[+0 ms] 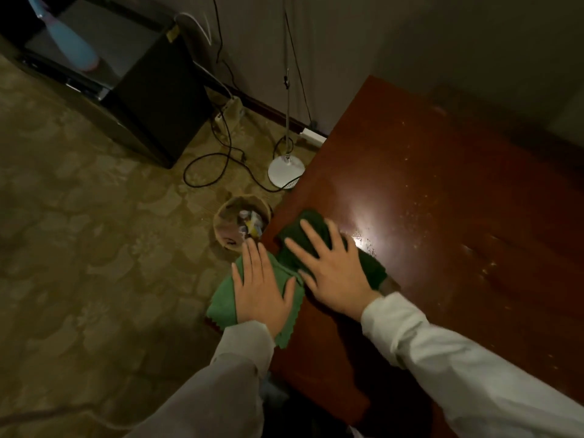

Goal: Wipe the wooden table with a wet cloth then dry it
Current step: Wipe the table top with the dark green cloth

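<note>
Dim carpeted room, and the wooden table (442,216) is taken as the landmark: at its near left edge a light green cloth (227,298) is pressed flat under the left hand (262,295), fingers straight, half hanging off the edge. Just further in, a dark green cloth (303,235) is pinned under the right hand (331,273), fingers spread flat, nothing gripped. Unwiped specks lie beyond and right of it, nearer the right hand; a wastebasket (241,226) sits off the left edge, and no readable writing is seen anywhere.

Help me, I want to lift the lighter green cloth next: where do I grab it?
Pinch the light green cloth at its zigzag corner overhanging the wooden table edge, coming from the floor side; there the fabric hangs free.
</note>
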A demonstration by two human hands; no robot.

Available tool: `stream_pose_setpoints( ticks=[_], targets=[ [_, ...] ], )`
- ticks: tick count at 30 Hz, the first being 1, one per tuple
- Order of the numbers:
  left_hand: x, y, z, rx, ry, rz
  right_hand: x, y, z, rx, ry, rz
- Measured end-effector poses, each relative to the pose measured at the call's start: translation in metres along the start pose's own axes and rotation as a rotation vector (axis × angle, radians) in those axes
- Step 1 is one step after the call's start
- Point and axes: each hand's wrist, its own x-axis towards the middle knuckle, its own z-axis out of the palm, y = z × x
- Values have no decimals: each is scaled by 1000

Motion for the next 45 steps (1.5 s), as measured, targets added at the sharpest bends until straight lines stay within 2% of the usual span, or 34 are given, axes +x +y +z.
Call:
stream_pose_setpoints(
  ticks=[4,8,10,12,16,19,21,25,28,30,33,36,40,45],
  targets=[
    [-2,-4,-2,2,-33,50,18,16,0,-19,-33,-62],
    [-1,-4,-6,19,-34,68,92,54,-13,13,-68,296],
    [0,-4,-7,16,-33,61,105,55,-15,14,-71,363],
    [0,-4,-6,3,-34,60,90,39,-15,2,-52,282],
    [-2,-4,-6,-16,-54,57,16,-8,-2,11,-25,-12],
    [-1,-3,-10,-23,-89,55,-5,4,-2,9,-38,-21],
    [-1,-3,-13,-25,-108,60,8,33,-5,-23,-40,96],
    [0,5,-19,-42,-161,-14,50,71,-16,26,-77,549],
    [12,20,-33,-122,-203,-87,40,51,-16,19,-76,547],
    [22,30,-44,-207,-158,-104,7,19,-11,29,-72,504],
    [43,39,-55,-248,-84,-27,-47,-30,-3,48,-40,606],
    [66,43,-53,-229,-59,63,-64,-48,-1,67,-51,691],
    [91,51,-47,-243,-40,131,-41,-9,-7,90,-47,703],
    [107,57,-40,-327,-55,119,11,97,-18,56,-63,715]
  ],
)
